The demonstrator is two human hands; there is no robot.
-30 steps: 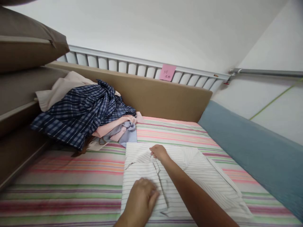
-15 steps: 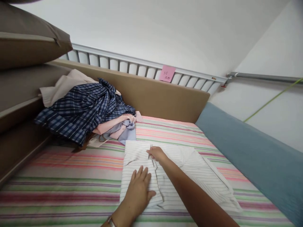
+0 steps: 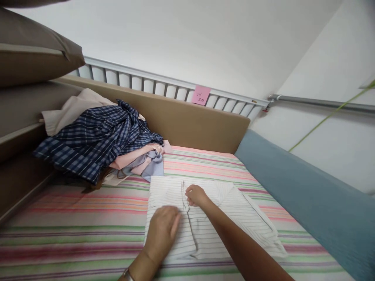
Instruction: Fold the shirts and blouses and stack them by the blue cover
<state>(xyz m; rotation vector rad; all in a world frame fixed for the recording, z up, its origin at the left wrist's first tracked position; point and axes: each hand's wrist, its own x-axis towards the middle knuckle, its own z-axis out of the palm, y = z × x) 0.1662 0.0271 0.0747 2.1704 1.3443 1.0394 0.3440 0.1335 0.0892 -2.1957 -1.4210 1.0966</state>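
Note:
A white shirt [image 3: 231, 218] with thin dark stripes lies folded on the bed, with a long folded edge down its left part. My left hand [image 3: 165, 222] is over the left part of the shirt, its fingers bent and blurred, their tips hidden. Just right of the folded edge, my right hand [image 3: 195, 195] hovers at or on the cloth with curled fingers, and no fabric shows between them. A bracelet [image 3: 127, 274] sits on my left wrist.
A heap with a blue plaid garment [image 3: 90, 136] and pink and grey-blue clothes [image 3: 149, 160] lies at the left. Brown cushions [image 3: 38, 58] are stacked beside it. A brown headboard [image 3: 190, 125] and a blue side panel [image 3: 287, 187] border the striped sheet [image 3: 73, 234].
My right hand has let go of the pinched shirt fabric, which now lies flatter. My left hand, flat with spread fingers before, has lifted and bent its fingers. The view has shifted slightly.

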